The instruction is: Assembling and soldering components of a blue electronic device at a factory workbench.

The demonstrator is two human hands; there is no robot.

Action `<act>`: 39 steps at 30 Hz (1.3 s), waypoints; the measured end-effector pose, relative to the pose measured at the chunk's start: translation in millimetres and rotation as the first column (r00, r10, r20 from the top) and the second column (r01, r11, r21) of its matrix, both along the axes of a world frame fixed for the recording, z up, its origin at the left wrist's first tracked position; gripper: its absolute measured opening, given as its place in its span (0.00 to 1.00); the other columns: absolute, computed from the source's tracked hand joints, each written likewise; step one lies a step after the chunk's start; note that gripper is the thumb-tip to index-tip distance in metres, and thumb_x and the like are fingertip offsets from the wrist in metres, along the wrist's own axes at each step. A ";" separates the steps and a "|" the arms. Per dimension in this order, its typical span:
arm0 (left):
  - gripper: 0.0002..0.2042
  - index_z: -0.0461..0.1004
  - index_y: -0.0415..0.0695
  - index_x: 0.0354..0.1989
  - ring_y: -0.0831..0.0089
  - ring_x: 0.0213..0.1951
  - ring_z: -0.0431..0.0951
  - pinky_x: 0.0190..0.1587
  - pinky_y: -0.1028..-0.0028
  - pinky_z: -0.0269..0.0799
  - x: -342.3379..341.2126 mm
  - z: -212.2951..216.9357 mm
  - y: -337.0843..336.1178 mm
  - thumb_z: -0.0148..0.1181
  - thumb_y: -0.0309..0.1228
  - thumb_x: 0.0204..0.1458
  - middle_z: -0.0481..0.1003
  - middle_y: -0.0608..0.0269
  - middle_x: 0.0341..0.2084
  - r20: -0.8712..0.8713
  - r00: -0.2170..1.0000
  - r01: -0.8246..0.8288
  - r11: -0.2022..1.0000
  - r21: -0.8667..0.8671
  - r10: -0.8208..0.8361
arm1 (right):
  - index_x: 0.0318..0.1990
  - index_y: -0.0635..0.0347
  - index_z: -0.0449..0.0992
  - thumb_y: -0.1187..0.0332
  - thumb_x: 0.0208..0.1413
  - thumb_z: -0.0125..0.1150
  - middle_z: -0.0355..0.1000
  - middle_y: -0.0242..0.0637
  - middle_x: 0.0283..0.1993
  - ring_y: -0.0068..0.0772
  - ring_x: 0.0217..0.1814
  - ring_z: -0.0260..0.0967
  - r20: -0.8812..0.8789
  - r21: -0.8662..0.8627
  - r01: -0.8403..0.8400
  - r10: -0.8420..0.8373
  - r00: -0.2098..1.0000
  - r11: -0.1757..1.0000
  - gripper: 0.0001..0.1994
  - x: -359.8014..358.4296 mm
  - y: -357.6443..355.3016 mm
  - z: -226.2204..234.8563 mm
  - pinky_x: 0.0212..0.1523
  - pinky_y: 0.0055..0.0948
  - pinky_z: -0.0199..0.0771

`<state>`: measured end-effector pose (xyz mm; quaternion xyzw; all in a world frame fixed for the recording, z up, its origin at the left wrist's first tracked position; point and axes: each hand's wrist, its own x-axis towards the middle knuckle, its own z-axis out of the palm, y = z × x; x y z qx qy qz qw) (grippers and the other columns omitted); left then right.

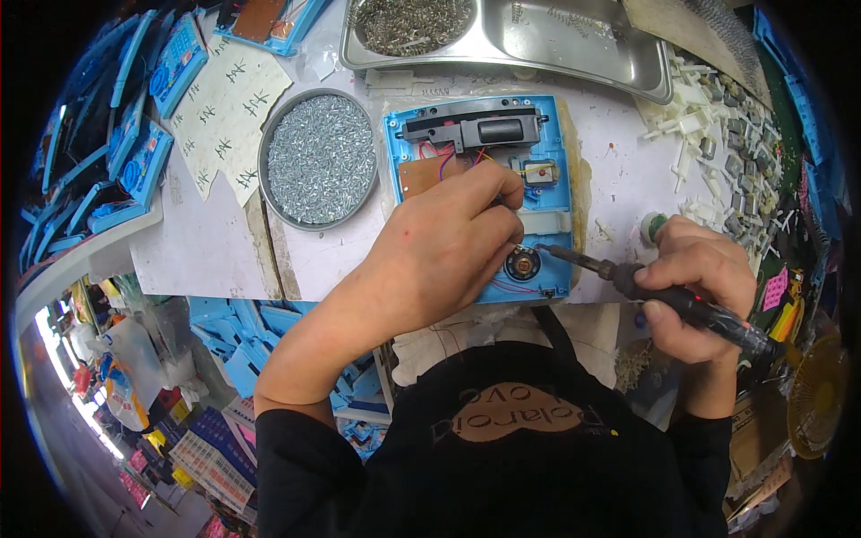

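Note:
My right hand [700,287] is closed round the black handle of a soldering iron [686,307], a small red light showing on it. Its thin dark tip points left, beside a small round speaker [522,264] in an open blue plastic casing [558,143]. Over the middle of that casing lies my left hand [448,238], its fingers curled together; whatever they pinch is hidden. Above my fingers run thin red, purple and yellow wires, near a brown circuit board [416,177] that my hand partly covers. A black plastic part [498,132] spans the casing's far side.
Left of the casing stands a round metal dish [265,170] of small screws. A steel tray [574,54] with more screws lies at the back. White plastic pieces and grey blocks [735,148] are heaped at right. Blue casings [134,170] pile up at far left.

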<state>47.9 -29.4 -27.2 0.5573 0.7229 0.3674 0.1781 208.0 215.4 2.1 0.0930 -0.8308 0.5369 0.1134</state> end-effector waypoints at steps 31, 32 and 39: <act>0.06 0.75 0.40 0.29 0.58 0.41 0.79 0.39 0.63 0.77 5.8 1.4 1.0 0.66 0.24 0.45 0.73 0.58 0.41 -0.095 0.995 0.011 1.000 -0.008 -0.011 | 0.35 0.59 0.80 0.77 0.38 0.69 0.76 0.37 0.25 0.38 0.21 0.69 0.053 0.065 -0.032 0.029 0.998 0.997 0.12 -3.0 -6.8 4.0 0.25 0.32 0.65; 0.07 0.76 0.40 0.30 0.58 0.40 0.79 0.39 0.63 0.77 5.4 1.7 1.1 0.68 0.22 0.43 0.73 0.58 0.40 -0.093 0.996 0.012 1.000 -0.007 -0.012 | 0.35 0.59 0.80 0.77 0.38 0.69 0.76 0.37 0.25 0.38 0.21 0.69 0.059 0.071 -0.031 0.027 0.998 0.997 0.12 -3.2 -6.9 5.3 0.25 0.32 0.66; 0.11 0.78 0.41 0.33 0.58 0.40 0.80 0.39 0.65 0.77 5.8 4.5 1.8 0.71 0.19 0.40 0.74 0.57 0.39 -0.106 0.994 0.014 1.000 -0.019 -0.016 | 0.34 0.60 0.80 0.77 0.37 0.70 0.77 0.37 0.25 0.36 0.21 0.69 0.055 0.069 -0.017 0.014 0.998 0.997 0.12 -3.2 -7.9 4.7 0.24 0.30 0.66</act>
